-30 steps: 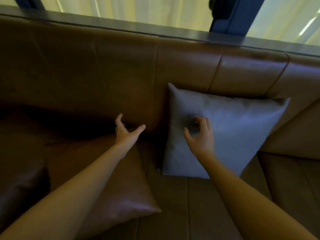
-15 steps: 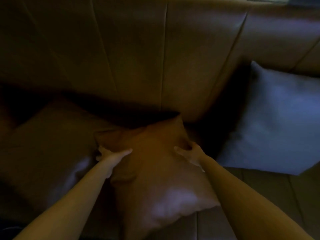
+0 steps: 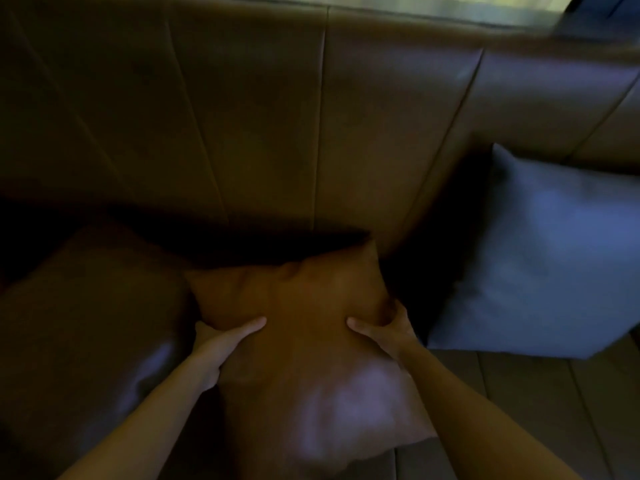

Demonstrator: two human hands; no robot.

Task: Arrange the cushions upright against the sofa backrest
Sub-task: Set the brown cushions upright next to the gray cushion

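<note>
A brown leather cushion (image 3: pixel 304 341) lies tilted on the sofa seat, its far edge near the foot of the brown backrest (image 3: pixel 270 126). My left hand (image 3: pixel 221 344) grips its left side, thumb on top. My right hand (image 3: pixel 388 330) grips its right side, fingers curled round the edge. A blue-grey cushion (image 3: pixel 540 258) stands upright against the backrest at the right. Another brown cushion (image 3: pixel 90 323) lies flat at the left, partly in shadow.
The sofa seat (image 3: pixel 540 410) shows at the lower right, in front of the blue-grey cushion. A dark ledge and a bright curtain (image 3: pixel 450 5) run along the top behind the backrest. The scene is dim.
A second ago my right hand was on the blue-grey cushion and my left hand hovered open. Both hands have since taken hold of the brown cushion; the view shifted left.
</note>
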